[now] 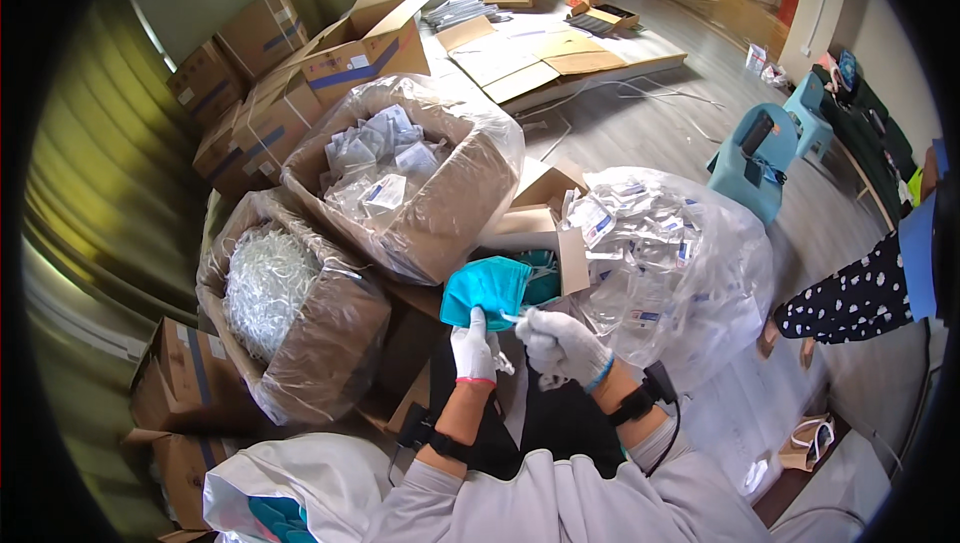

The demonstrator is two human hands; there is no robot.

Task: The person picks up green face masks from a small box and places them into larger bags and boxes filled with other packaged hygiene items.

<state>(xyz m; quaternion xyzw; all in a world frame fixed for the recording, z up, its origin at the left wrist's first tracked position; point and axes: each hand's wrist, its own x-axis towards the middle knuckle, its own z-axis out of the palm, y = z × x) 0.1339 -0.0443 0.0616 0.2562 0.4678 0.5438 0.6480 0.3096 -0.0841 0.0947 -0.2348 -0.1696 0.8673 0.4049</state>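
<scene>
In my left hand [474, 351], which wears a white glove, is a teal face mask [486, 288], gripped at its lower edge with the thumb on top. My right hand [563, 345], also gloved in white, is closed beside the mask's lower right corner. Its fingertips pinch a white strap [511, 318] that runs to the mask. Just beyond the mask stands an open small carton [572, 261], with more teal masks [543, 277] inside. White material hangs below my left fingers, and I cannot make out what it is.
Left of my hands stand a lined box of white strands [350, 328] and a lined box of clear packets [470, 168]. A clear bag of packets [725, 273] sits to the right. White sack [300, 468] lies lower left. Another person [850, 288] stands at far right, near blue chairs [748, 178].
</scene>
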